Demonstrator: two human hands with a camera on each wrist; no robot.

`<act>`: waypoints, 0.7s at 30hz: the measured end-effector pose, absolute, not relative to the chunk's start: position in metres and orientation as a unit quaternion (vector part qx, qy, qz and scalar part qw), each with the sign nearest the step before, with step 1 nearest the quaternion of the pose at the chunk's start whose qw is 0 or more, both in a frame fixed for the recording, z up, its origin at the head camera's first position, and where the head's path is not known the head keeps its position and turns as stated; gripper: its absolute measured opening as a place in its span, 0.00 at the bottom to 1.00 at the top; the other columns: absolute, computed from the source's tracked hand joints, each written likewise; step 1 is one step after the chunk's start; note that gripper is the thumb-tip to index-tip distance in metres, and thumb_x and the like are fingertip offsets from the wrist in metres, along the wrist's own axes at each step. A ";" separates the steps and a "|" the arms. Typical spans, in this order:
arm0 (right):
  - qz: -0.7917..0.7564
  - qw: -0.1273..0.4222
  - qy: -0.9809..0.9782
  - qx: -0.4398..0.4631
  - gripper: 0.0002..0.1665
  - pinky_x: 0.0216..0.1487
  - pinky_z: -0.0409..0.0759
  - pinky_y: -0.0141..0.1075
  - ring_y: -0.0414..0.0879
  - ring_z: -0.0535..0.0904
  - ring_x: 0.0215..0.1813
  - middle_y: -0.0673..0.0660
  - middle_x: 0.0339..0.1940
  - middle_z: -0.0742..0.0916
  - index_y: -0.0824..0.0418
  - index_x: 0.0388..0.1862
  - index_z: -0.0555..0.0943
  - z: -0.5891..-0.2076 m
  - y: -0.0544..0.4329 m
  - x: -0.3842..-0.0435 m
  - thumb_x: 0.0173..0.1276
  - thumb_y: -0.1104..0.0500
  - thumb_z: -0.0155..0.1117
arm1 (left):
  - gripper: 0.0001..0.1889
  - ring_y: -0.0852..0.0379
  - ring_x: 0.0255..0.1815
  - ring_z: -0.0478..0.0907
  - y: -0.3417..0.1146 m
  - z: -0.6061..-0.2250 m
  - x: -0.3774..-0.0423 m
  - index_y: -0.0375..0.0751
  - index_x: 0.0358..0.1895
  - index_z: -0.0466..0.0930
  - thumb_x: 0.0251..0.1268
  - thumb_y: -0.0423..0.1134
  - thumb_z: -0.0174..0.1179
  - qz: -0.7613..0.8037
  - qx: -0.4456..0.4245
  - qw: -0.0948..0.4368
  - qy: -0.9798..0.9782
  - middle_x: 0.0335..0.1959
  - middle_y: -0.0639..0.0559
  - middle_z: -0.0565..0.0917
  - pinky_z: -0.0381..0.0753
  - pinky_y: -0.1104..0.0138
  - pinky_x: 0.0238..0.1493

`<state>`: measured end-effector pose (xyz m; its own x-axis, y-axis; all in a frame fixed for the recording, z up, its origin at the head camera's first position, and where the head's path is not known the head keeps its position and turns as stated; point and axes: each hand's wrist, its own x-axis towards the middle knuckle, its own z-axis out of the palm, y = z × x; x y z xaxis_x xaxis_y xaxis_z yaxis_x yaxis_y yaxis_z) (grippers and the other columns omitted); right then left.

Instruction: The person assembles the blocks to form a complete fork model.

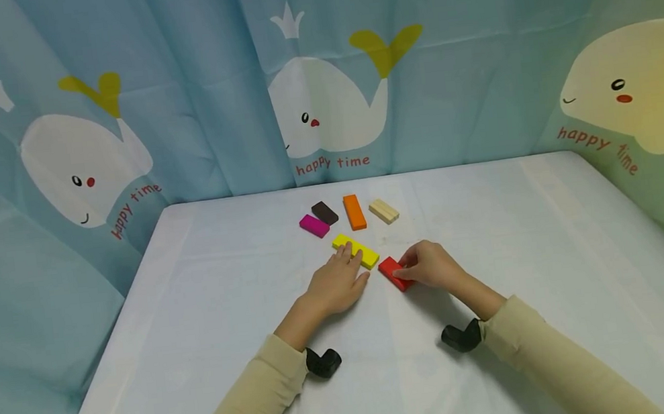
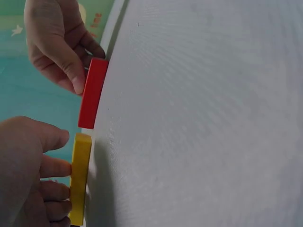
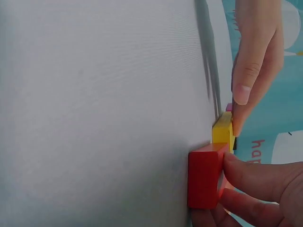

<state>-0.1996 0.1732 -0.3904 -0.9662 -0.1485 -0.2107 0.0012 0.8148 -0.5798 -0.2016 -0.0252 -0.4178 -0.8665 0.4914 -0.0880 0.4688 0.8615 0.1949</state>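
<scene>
On the white table [image 1: 172, 359], a magenta block [image 1: 314, 226] is lying just beside a dark brown block [image 1: 324, 212]. Nearer, the left hand [image 1: 337, 286] is being held with fingers loosely extended, and a yellow block [image 1: 369, 258] is being touched, not grasped, by them. Beyond, an orange block [image 1: 355, 212] is lying left of a pale wooden block [image 1: 384, 211]. Farther right, just apart from the yellow block's near end, a red block [image 1: 390, 269] is being pinched between the right hand's [image 1: 432, 267] thumb and fingers.
</scene>
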 end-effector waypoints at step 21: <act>-0.311 0.119 0.942 -0.033 0.16 0.28 0.73 0.34 0.46 0.73 0.28 0.55 0.27 0.81 0.69 0.33 0.82 -0.393 0.169 -0.189 0.55 0.55 0.70 | 0.28 0.50 0.71 0.48 -0.030 -0.415 -0.201 0.39 0.69 0.58 0.73 0.51 0.38 0.090 0.271 0.070 0.956 0.71 0.42 0.53 0.49 0.63 0.67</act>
